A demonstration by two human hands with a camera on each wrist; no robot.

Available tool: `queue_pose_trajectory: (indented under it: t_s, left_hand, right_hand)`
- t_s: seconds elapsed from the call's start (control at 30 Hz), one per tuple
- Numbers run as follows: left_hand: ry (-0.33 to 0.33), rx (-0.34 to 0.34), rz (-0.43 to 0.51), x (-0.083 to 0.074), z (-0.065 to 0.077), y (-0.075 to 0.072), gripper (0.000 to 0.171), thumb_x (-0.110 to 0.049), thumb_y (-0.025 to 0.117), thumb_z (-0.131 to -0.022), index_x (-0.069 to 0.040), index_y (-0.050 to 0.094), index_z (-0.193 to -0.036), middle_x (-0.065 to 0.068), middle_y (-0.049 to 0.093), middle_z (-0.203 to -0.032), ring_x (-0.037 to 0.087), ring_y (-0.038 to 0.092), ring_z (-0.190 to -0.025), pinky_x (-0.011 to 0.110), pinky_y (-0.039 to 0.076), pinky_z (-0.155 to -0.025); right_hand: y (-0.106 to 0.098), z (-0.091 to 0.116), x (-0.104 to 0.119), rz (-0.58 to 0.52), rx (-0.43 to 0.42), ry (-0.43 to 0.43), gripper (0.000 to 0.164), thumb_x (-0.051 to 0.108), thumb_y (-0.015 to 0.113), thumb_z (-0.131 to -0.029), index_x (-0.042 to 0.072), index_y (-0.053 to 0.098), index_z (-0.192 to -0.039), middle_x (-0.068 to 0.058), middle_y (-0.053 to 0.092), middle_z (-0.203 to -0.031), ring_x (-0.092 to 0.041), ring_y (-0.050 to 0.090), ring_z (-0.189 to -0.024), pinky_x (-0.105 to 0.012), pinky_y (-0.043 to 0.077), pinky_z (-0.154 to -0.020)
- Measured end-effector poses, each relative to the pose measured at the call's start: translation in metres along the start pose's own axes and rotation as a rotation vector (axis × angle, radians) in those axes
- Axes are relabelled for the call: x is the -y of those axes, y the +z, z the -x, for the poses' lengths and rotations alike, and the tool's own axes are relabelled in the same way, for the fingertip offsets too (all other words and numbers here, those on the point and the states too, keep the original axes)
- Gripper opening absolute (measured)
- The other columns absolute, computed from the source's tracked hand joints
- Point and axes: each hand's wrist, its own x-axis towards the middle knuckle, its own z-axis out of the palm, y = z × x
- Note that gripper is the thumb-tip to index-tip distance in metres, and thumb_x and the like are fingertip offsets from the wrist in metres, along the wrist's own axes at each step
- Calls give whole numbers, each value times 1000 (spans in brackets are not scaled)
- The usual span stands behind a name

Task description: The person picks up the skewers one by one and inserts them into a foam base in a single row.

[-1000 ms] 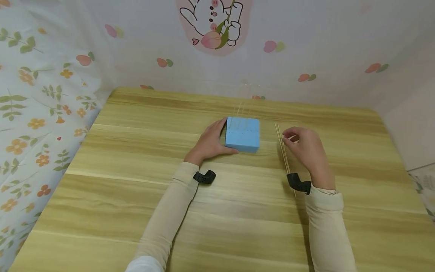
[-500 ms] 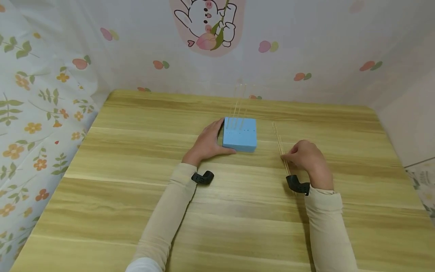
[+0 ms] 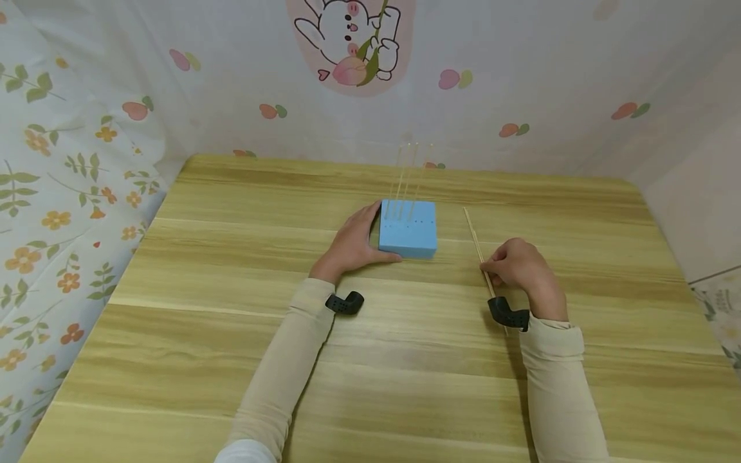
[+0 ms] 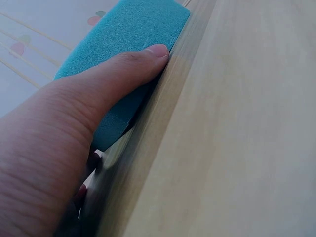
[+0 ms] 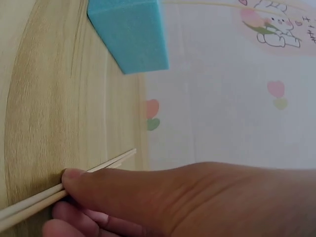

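Note:
A light-blue foam block (image 3: 408,241) with rows of small holes lies on the table. Several thin wooden sticks (image 3: 408,183) stand upright in its back left part. My left hand (image 3: 354,245) holds the block from the left, the thumb along its front face, as the left wrist view shows on the block's side (image 4: 133,34). To the right of the block, my right hand (image 3: 521,267) pinches thin wooden sticks (image 5: 30,201) between thumb and fingers. These sticks lie close together and slant across the table; their exact number cannot be told.
The wood-grain table (image 3: 405,386) extends around both hands. Behind it hangs a white printed curtain (image 3: 231,77), and a floral one (image 3: 69,212) covers the left side. A black wrist camera (image 3: 508,313) partly covers the near ends of the held sticks.
My right hand has come down and back toward me, from hovering beside the loose sticks to pinching them. The sticks now lie closer together. My left hand keeps its hold on the block.

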Motion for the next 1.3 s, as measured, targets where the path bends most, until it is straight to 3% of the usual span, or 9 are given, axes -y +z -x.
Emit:
queue_pose_trajectory:
  t_s: [0.47,0.63,0.8,0.93,1.17,1.3]
  left_hand:
    - [-22,14,-5,2,2,2,123,-69,72,-60,-16,8,-151,5,17,-153,23,14,-139,44,17,-110]
    - [-13,7,-10,3,3,2,123,-68,72,-61,-16,8,-151,4,17,-153,21,14,-139,43,16,-110]
    - [1,4,-8,2,1,1,122,-66,74,-61,-14,10,-151,5,19,-153,22,15,-138,43,17,-110]
    - [-5,7,-8,3,2,0,123,-66,74,-60,-14,10,-151,4,18,-153,21,15,-138,43,17,-110]
    - [15,-6,3,0,1,0,122,-65,75,-60,-13,11,-151,3,19,-153,19,15,-138,42,16,-110]
    - [5,5,6,-2,1,-2,122,-64,76,-60,-13,11,-151,3,20,-152,20,16,-138,42,16,-110]
  right_hand:
    - [-1,1,-1,-22,25,2,24,16,58,-92,-2,66,-77,-6,60,-65,-17,50,-57,-29,41,-54]
    - [-4,6,2,5,-18,-22,25,17,55,-93,-4,64,-83,-7,58,-69,-17,47,-57,-29,38,-52]
    - [-13,13,10,-24,-122,-76,28,18,46,-99,-7,57,-95,-12,58,-74,-20,49,-59,-32,39,-51]
    - [-13,9,28,-87,-225,-150,30,23,39,-102,-4,50,-100,-13,58,-76,-23,51,-61,-31,39,-48]
    - [-7,-17,72,-202,-539,-401,26,22,43,-100,-3,49,-102,-13,55,-72,-21,49,-58,-24,36,-50]
    - [-2,-33,92,-268,-675,-551,22,14,48,-98,-5,51,-108,-12,56,-78,-20,51,-59,-18,38,-52]
